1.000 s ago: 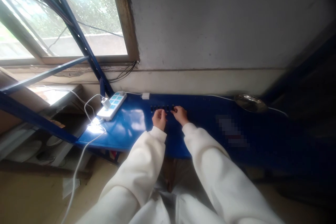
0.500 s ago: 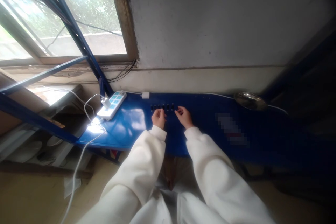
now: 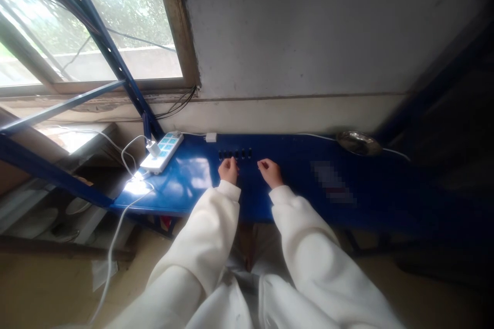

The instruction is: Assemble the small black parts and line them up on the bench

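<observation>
Several small dark upright pieces (image 3: pixel 243 153) stand in a row on the blue tabletop (image 3: pixel 252 200); they are too small to name. My left hand (image 3: pixel 229 170) is closed at the near side of the row, thumb and fingers pinched together, and hides part of the pieces behind it. What it pinches, if anything, cannot be made out. To the right of the row, my right hand (image 3: pixel 270 172) is held apart from the pieces with its fingers curled in and the tips together. Anything between those fingertips is too small to see.
A white power strip (image 3: pixel 162 152) with a plugged-in charger (image 3: pixel 153 148) lies at the left. A white adapter (image 3: pixel 210 137) sits along the back edge. Toward the right rear is a shiny metal dish (image 3: pixel 358 143). A blue steel frame (image 3: pixel 111 56) rises at the left.
The fingertips of my right hand have drawn closer together. My left hand stays pinched at the row. The whole view has shifted slightly.
</observation>
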Demonstrator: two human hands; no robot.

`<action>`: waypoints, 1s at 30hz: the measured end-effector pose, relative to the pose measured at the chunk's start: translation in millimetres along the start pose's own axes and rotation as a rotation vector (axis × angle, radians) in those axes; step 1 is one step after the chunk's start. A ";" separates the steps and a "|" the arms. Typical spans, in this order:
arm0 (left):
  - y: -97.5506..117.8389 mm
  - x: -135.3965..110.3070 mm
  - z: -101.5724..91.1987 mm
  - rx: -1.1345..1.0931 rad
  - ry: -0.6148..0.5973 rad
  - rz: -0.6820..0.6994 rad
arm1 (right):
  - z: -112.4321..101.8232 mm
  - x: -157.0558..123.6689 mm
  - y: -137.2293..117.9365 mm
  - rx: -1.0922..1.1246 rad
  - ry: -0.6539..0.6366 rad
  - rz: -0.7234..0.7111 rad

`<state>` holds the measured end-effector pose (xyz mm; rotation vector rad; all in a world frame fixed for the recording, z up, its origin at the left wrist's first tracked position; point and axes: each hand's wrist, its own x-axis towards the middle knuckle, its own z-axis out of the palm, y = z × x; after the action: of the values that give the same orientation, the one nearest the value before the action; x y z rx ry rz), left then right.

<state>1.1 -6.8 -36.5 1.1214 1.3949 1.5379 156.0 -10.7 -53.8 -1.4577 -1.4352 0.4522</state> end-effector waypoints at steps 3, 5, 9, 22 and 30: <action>-0.8 0.4 -0.1 0.013 0.008 0.006 | -1.2 -0.4 -0.9 -0.010 -0.006 0.005; -1.2 0.7 -0.2 0.024 0.011 0.014 | -1.9 -0.7 -1.9 -0.014 -0.015 0.014; -0.8 0.9 -0.3 0.021 0.010 0.015 | -2.0 -0.6 -2.4 -0.013 -0.014 0.013; -7.6 3.5 -0.8 0.034 0.009 0.020 | -1.2 -0.1 0.1 -0.015 -0.028 0.005; -8.5 4.6 0.7 0.022 0.012 0.009 | 4.7 3.0 4.8 0.000 -0.005 -0.001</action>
<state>0.0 -1.3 -44.5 1.1346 1.4198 1.5413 155.4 -5.3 -58.6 -1.4570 -1.4395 0.4554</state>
